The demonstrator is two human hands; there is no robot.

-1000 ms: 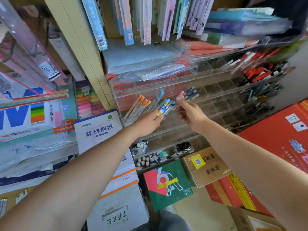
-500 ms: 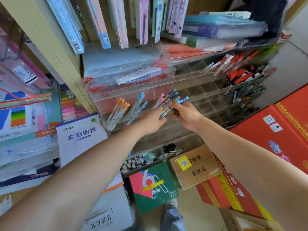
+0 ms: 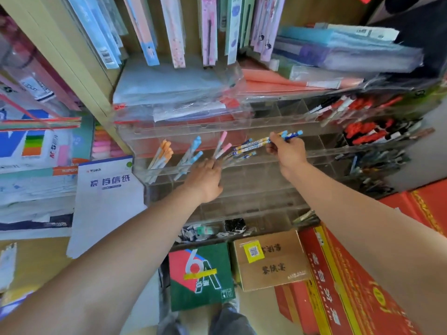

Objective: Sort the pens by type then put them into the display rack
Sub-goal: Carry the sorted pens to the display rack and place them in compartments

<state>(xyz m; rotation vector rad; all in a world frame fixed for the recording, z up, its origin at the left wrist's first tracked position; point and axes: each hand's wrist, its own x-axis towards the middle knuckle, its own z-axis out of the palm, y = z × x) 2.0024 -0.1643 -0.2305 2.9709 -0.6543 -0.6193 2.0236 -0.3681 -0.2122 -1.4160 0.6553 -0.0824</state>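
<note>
Right hand [image 3: 286, 153] pinches slim blue pens [image 3: 254, 144] above the clear acrylic rack [image 3: 254, 182]; my left hand [image 3: 205, 181] lies straight-fingered against its glossy front.

Blue characters ending in "信纸" run across the white paper pack [image 3: 110, 201]. On the green box [image 3: 212, 293], a big white "6" sits beside an "A". The brown carton [image 3: 273, 276] wears a yellow QR sticker [image 3: 253, 251] above dark characters, too soft to read. Red "M&G" runs sideways on the white box [image 3: 52, 151] at left. Print on the blue-and-white pens [image 3: 249, 147] is blurred.
</note>
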